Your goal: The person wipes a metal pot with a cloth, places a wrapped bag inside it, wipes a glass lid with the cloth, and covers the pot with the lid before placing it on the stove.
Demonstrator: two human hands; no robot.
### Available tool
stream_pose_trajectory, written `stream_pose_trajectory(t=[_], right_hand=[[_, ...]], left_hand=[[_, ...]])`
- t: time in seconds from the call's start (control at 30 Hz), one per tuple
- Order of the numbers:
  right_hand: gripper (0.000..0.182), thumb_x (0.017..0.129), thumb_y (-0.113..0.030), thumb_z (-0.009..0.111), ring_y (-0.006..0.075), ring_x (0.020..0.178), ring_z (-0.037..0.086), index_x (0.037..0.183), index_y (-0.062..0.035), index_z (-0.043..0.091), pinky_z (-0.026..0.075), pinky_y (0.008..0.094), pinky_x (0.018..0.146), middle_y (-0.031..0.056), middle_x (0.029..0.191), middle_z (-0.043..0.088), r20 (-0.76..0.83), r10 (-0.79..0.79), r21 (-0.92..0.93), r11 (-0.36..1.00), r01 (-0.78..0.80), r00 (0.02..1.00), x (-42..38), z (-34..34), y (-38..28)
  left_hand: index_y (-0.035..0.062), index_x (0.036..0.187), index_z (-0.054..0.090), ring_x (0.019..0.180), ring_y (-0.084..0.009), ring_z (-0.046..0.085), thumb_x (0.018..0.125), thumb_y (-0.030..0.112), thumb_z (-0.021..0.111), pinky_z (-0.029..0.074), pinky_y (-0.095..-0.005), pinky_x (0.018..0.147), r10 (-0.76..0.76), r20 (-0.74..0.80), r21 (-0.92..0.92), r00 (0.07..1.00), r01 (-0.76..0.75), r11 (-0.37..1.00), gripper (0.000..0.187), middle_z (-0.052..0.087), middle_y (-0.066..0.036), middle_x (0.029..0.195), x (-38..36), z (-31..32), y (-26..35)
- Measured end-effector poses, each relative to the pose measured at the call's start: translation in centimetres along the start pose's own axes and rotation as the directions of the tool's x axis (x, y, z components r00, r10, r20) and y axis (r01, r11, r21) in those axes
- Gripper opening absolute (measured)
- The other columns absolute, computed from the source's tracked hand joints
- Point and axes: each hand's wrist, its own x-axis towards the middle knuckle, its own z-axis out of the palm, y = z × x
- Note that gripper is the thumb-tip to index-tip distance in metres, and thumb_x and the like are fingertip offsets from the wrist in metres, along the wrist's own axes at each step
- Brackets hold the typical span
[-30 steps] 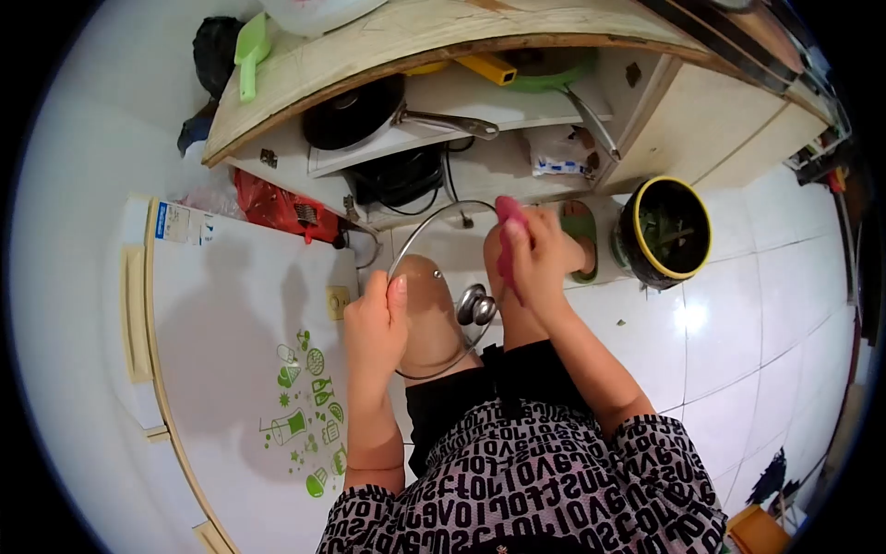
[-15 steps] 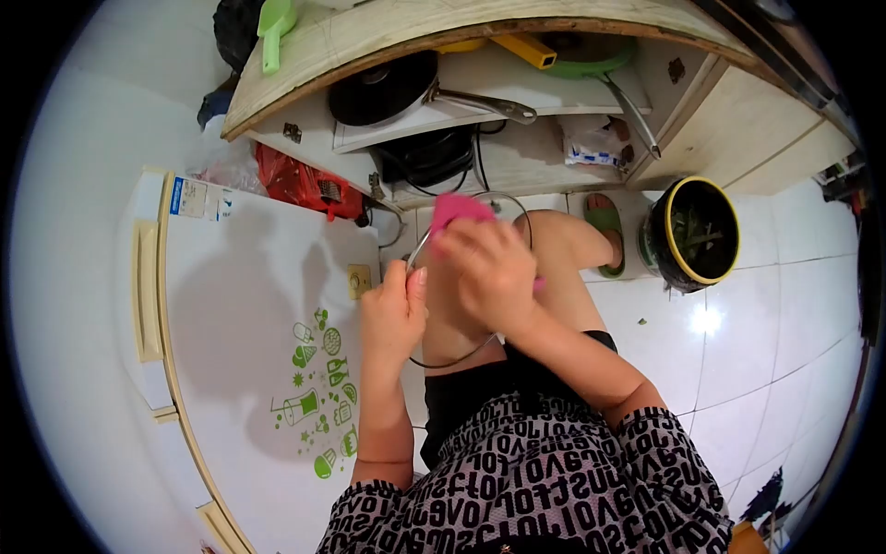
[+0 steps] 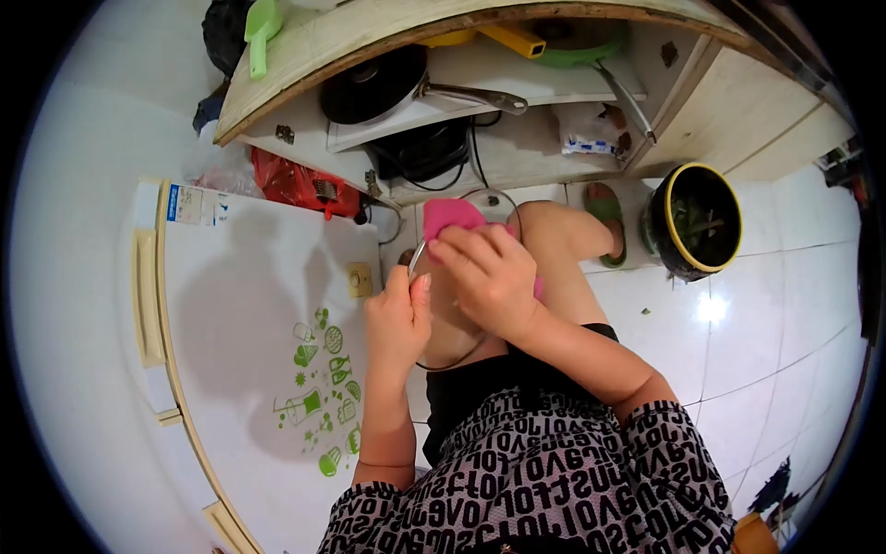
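A round see-through glass lid (image 3: 454, 343) with a thin metal rim is held over my bare legs. My left hand (image 3: 399, 319) is closed on the rim at its left side, thumb up. A pink cloth (image 3: 452, 216) lies against the upper part of the lid, with my right hand (image 3: 487, 277) closed on it. More pink shows just right of that hand. Part of the lid is hidden behind my hands.
A white fridge (image 3: 231, 369) stands at the left. Ahead, an open cabinet (image 3: 544, 88) holds a black pan (image 3: 374, 88) and a green pan (image 3: 577, 46) with protruding handles. A yellow-rimmed bin (image 3: 674, 231) stands on the floor at the right.
The pink cloth has shifted slightly left, and my right hand on it has moved a little lower. The view has tilted slightly. My left hand still grips the rim.
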Motion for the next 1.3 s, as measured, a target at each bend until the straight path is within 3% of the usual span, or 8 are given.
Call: stream_pose_trajectory(t=[0.3, 0.4, 0.6, 0.67, 0.83, 1.07, 1.2, 1.3], right_hand=[[0.037, 0.064, 0.004, 0.064, 0.03, 0.083, 0.057, 0.098, -0.0083, 0.069, 0.049, 0.0381, 0.072, 0.0063, 0.101, 0.066, -0.006, 0.228, -0.078, 0.97, -0.228, 0.974, -0.4, 0.4, 3.8], [0.035, 0.062, 0.001, 0.065, 0.0281, 0.081, 0.059, 0.095, -0.01, 0.069, 0.051, 0.036, 0.07, 0.004, 0.098, 0.067, -0.023, -0.018, 0.083, 0.996, 0.02, 1.0, 0.6, 0.1, -2.1], [0.032, 0.062, 0.0, 0.063, 0.0237, 0.082, 0.058, 0.091, -0.0133, 0.071, 0.051, 0.034, 0.069, -0.0014, 0.098, 0.066, -0.037, 0.125, -0.08, 0.989, -0.128, 0.991, 0.4, 2.9, 3.9], [0.033, 0.062, 0.001, 0.063, 0.0237, 0.082, 0.058, 0.091, -0.0135, 0.071, 0.051, 0.0343, 0.068, -0.0018, 0.098, 0.066, -0.035, 0.135, -0.101, 0.985, -0.138, 0.99, 0.1, 3.0, 3.9], [0.035, 0.061, 0.001, 0.063, 0.0256, 0.081, 0.058, 0.092, -0.0125, 0.071, 0.051, 0.0343, 0.067, -0.0003, 0.097, 0.067, -0.086, 0.261, -0.187, 0.944, -0.273, 0.961, -1.2, 3.6, 5.5], [0.029, 0.058, -0.007, 0.068, 0.0218, 0.082, 0.058, 0.087, -0.0137, 0.066, 0.05, 0.0343, 0.066, -0.0006, 0.091, 0.061, 0.005, -0.08, -0.033, 0.996, 0.08, 0.997, 1.3, 1.6, -0.7], [0.023, 0.068, -0.007, 0.067, 0.0252, 0.089, 0.059, 0.09, -0.0145, 0.069, 0.052, 0.0374, 0.071, 0.0025, 0.095, 0.062, 0.071, 0.228, -0.198, 0.957, -0.211, 0.971, 0.2, 1.6, 6.2], [0.016, 0.081, -0.011, 0.066, 0.0291, 0.089, 0.063, 0.097, -0.0079, 0.069, 0.051, 0.0363, 0.076, 0.006, 0.099, 0.066, 0.207, 0.427, 0.003, 0.899, -0.437, 0.88, -0.7, -1.8, 9.7]], left_hand=[[0.0027, 0.083, 0.048, 0.058, -0.0411, 0.058, 0.097, 0.021, 0.055, 0.043, -0.0453, 0.049, -0.065, -0.005, -0.062, 0.998, 0.064, 0.996, 0.024, 0.057, -0.02, 0.065, -0.2, -0.3, 0.1], [0.0027, 0.083, 0.048, 0.056, -0.0396, 0.058, 0.097, 0.02, 0.055, 0.042, -0.0441, 0.048, -0.076, 0.005, -0.07, 0.997, 0.076, 0.995, 0.023, 0.056, -0.019, 0.064, 0.0, -0.8, -0.1], [0.003, 0.083, 0.048, 0.053, -0.0355, 0.059, 0.097, 0.02, 0.055, 0.043, -0.0424, 0.049, -0.075, -0.029, -0.079, 0.997, 0.073, 0.994, 0.023, 0.057, -0.016, 0.061, -0.7, -0.5, -2.3], [-0.0003, 0.089, 0.051, 0.049, -0.0209, 0.062, 0.1, 0.023, 0.051, 0.045, -0.0331, 0.049, -0.108, -0.003, -0.107, 0.994, 0.107, 0.989, 0.026, 0.056, -0.011, 0.059, -0.3, -0.3, -2.3], [0.0014, 0.086, 0.05, 0.051, -0.0275, 0.062, 0.099, 0.022, 0.053, 0.045, -0.0372, 0.049, -0.096, -0.005, -0.092, 0.995, 0.095, 0.991, 0.025, 0.058, -0.014, 0.06, -0.6, -0.5, -2.4], [0.0002, 0.086, 0.049, 0.048, -0.0226, 0.061, 0.099, 0.02, 0.052, 0.045, -0.0332, 0.047, 0.024, -0.074, -0.074, 0.997, -0.03, 0.997, 0.024, 0.055, -0.013, 0.059, -0.6, 0.0, -2.8], [0.0002, 0.086, 0.049, 0.047, -0.0195, 0.06, 0.099, 0.02, 0.052, 0.044, -0.032, 0.046, -0.041, -0.032, -0.109, 0.999, 0.037, 0.993, 0.024, 0.054, -0.01, 0.057, -0.8, -0.4, -2.4], [0.002, 0.08, 0.049, 0.047, -0.024, 0.058, 0.097, 0.021, 0.055, 0.043, -0.0366, 0.046, -0.044, -0.061, -0.266, 0.997, 0.027, 0.963, 0.026, 0.053, -0.012, 0.057, -1.2, -0.6, -3.1]])
